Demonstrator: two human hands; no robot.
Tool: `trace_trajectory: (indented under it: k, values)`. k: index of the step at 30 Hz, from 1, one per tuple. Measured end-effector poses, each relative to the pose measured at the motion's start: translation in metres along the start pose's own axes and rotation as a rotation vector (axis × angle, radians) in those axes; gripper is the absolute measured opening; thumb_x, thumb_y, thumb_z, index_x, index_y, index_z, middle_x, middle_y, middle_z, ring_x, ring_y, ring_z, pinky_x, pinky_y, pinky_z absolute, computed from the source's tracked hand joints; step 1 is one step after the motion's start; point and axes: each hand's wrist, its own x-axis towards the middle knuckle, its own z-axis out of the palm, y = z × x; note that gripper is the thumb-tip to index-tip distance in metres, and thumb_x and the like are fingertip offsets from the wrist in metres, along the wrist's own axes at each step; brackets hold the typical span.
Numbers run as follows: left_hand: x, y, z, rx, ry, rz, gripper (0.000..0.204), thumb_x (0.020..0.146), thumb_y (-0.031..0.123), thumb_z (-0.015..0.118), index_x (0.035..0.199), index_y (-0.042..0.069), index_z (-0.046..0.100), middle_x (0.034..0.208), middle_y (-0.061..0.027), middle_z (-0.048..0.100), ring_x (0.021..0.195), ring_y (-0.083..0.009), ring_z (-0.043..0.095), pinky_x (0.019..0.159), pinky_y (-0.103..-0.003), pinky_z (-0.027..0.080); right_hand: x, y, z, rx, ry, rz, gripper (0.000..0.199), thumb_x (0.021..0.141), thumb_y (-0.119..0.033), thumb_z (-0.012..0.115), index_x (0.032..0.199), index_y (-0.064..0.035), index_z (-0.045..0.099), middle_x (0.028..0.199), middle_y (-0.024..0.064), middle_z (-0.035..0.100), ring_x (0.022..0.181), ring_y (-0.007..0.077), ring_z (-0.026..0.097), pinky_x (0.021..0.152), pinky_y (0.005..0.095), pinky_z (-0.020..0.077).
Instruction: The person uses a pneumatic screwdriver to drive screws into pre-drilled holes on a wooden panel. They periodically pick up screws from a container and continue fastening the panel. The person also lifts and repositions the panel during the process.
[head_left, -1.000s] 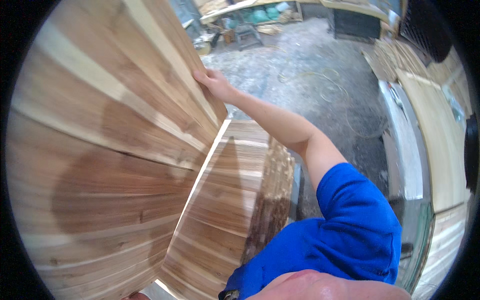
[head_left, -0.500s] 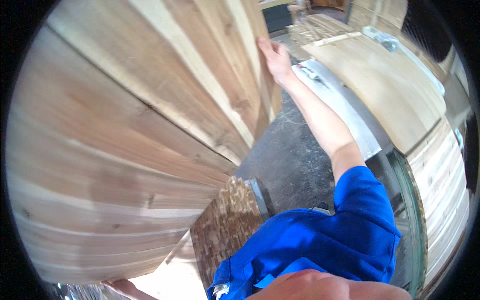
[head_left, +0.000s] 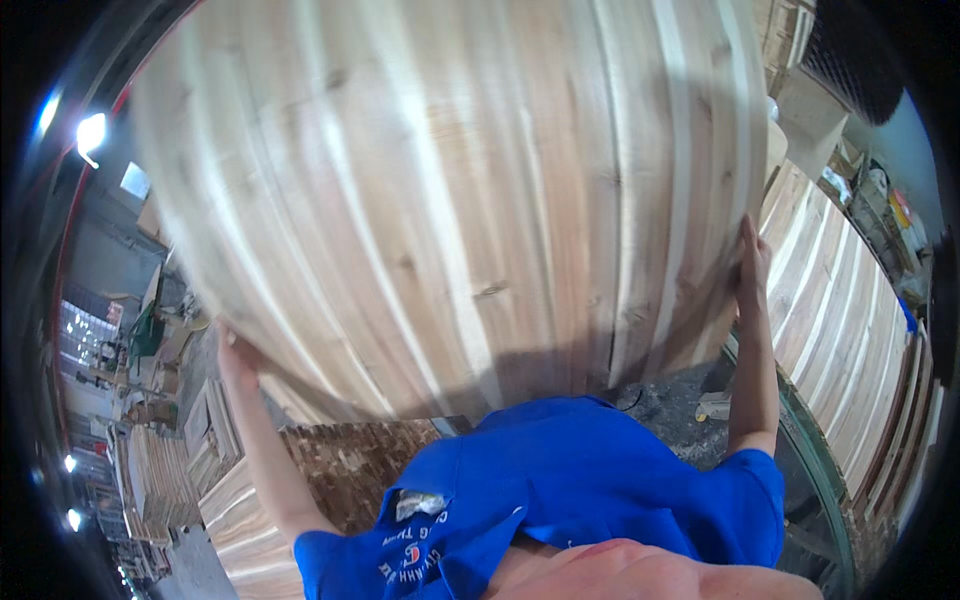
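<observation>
A large wooden panel (head_left: 470, 200), made of light and reddish-brown strips joined side by side, is held up in front of me and fills most of the view. My left hand (head_left: 238, 358) grips its left edge near the lower corner. On the opposite side my right hand (head_left: 754, 262) is closed on the right edge, fingers partly hidden behind the board. Small dark knots dot the panel's face, and a shadow falls along its near edge. What lies behind the panel is hidden.
Striped wooden panels (head_left: 835, 320) are stacked at the right beside a green metal frame edge (head_left: 800, 450). A stack of small wood blocks (head_left: 350, 460) stands below the panel. Further left are piled boards (head_left: 155, 480) and another light wooden panel (head_left: 250, 530) near my left arm.
The panel has swung from a slant on the left to squarely in front of me. My left hand has risen with its edge; my right hand has moved right and nearer.
</observation>
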Motion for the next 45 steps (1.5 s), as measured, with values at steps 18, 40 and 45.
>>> trace_trajectory:
  k: [18,40,45]
  values:
    - [0.398,-0.196,0.350,1.212,-0.473,0.218,0.059,0.083,0.050,0.042,0.107,-0.001,0.060,0.111,-0.0229,0.059,0.107,-0.0346,0.055,0.091,-0.041,0.040,-0.075,0.085,0.018,-0.503,0.593,0.364,0.055,0.077,-0.038,0.065,0.106,0.0084,0.060,0.102,0.0146,0.061,0.095,0.0211,0.057,0.081,0.0309,0.0424]
    - [0.513,-0.308,0.427,1.481,-0.769,0.091,0.064,0.082,0.044,0.051,0.124,-0.004,0.045,0.121,-0.0233,0.052,0.113,-0.0344,0.049,0.093,-0.039,0.039,0.004,0.130,0.071,-0.628,0.490,0.722,0.056,0.086,-0.042,0.055,0.118,0.0034,0.052,0.111,0.0141,0.059,0.100,0.0246,0.056,0.086,0.0332,0.0413]
    - [0.488,-0.311,0.348,0.777,-0.506,-0.639,0.083,0.080,0.060,0.050,0.133,0.000,0.030,0.129,-0.0229,0.042,0.119,-0.0378,0.041,0.093,-0.050,0.038,0.060,0.138,0.049,-0.701,0.394,0.673,0.067,0.086,-0.052,0.050,0.120,0.0062,0.049,0.117,0.0156,0.055,0.108,0.0241,0.051,0.089,0.0346,0.0395]
